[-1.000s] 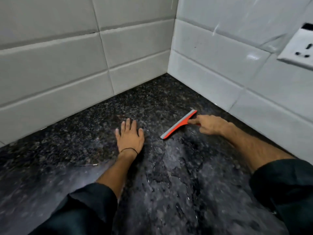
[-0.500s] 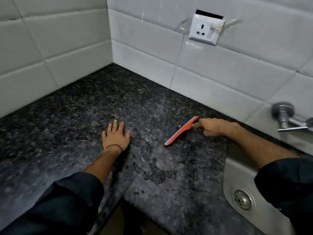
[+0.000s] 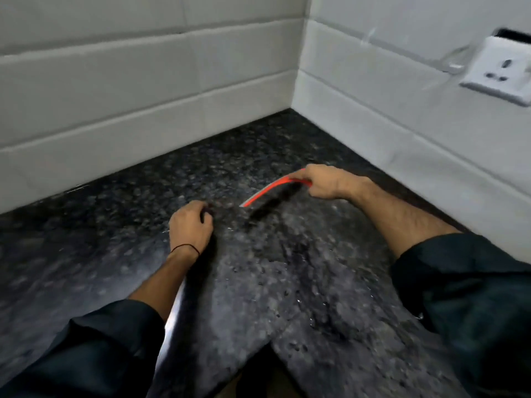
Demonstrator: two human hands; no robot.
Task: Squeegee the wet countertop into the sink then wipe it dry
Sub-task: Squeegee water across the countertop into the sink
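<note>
Red squeegee (image 3: 274, 188) rides the wet granite countertop (image 3: 287, 282) near the corner, my right hand (image 3: 327, 182) clenched on its stiff, light handle; my left hand (image 3: 189, 225) rests loosely curled, empty.

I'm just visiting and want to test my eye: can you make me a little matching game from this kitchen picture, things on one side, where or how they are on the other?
Things:
1. squeegee
2. left hand
3. socket
4. countertop

Descriptions:
A. on the right wall
B. dark and speckled
C. gripped by the right hand
D. curled, resting on the counter

Pairs: 1-C, 2-D, 3-A, 4-B
</note>
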